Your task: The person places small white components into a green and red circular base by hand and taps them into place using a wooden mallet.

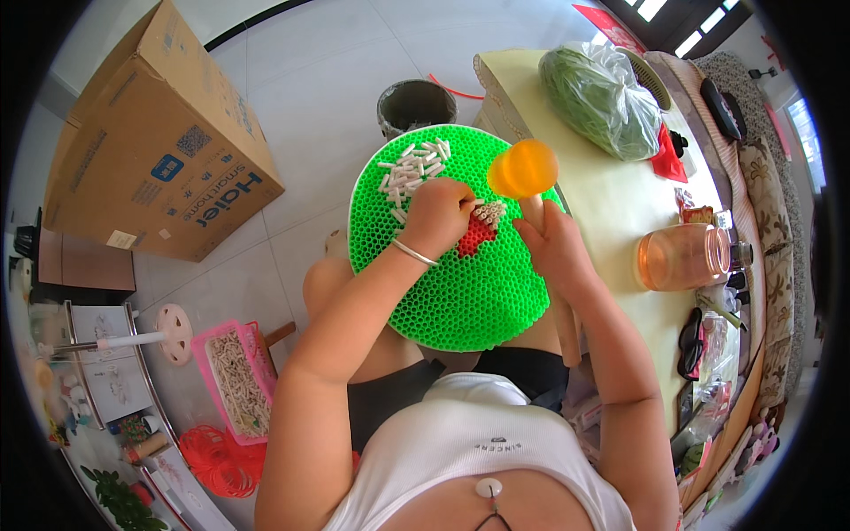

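A round board of bright green honeycomb cells (443, 292) with a white rim rests across my lap. A patch of red cells (475, 239) lies near its middle, and white pegs (490, 212) stand packed together at the patch's far end. My left hand (440, 215) is pinched closed at those pegs, its fingertips on a small white peg. A loose heap of white pegs (412, 173) lies beyond that hand. My right hand (560, 243) grips the wooden handle of a mallet (524, 168) with a rounded orange head, held upright over the board's right edge.
To the right is a cream-covered table (611, 208) with a bag of greens (602, 97) and an amber jar (682, 257). A bin (416, 104) stands beyond the board. At left are a large cardboard box (168, 150), a pink basket of pegs (208, 367) and red cord (221, 460).
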Demonstrator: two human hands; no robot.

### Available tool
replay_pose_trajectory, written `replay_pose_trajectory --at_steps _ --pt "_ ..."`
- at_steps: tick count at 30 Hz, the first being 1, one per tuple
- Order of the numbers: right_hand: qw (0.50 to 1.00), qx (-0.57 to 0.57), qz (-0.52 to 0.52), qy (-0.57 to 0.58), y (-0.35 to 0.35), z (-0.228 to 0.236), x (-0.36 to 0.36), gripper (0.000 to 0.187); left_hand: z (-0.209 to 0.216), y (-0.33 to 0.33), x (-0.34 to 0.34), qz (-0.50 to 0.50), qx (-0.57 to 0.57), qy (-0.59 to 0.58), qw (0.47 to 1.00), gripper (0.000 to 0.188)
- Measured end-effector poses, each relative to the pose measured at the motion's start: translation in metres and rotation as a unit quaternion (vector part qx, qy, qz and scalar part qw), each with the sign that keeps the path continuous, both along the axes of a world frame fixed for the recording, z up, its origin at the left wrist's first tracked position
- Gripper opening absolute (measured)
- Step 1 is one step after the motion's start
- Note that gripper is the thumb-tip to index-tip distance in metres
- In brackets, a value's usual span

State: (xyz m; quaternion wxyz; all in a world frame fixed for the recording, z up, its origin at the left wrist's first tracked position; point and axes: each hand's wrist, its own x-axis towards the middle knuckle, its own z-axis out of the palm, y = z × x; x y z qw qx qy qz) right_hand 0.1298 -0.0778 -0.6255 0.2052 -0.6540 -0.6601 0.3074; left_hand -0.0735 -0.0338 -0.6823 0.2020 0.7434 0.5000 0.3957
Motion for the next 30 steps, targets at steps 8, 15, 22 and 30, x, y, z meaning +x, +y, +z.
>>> replay_pose_trajectory --at_steps 8,15,22,30 --pt "0.97 -0.093 -0.091 0.206 -0.021 0.015 0.005 0.025 0.018 0.007 -0.009 -0.051 0.007 0.036 0.998 0.007" --pt "0.963 -0.104 -0.104 0.227 -0.03 -0.004 0.018 0.026 0.02 0.027 0.001 -0.131 0.018 0.191 0.973 0.006" --pt "0.96 -0.103 -0.103 0.238 -0.034 -0.017 0.023 0.025 0.038 0.037 0.021 -0.165 0.014 0.32 0.933 0.008" --pt "0.975 -0.068 -0.026 0.209 -0.023 0.043 0.002 0.027 0.051 0.04 -0.024 -0.088 -0.015 0.148 0.985 0.011"
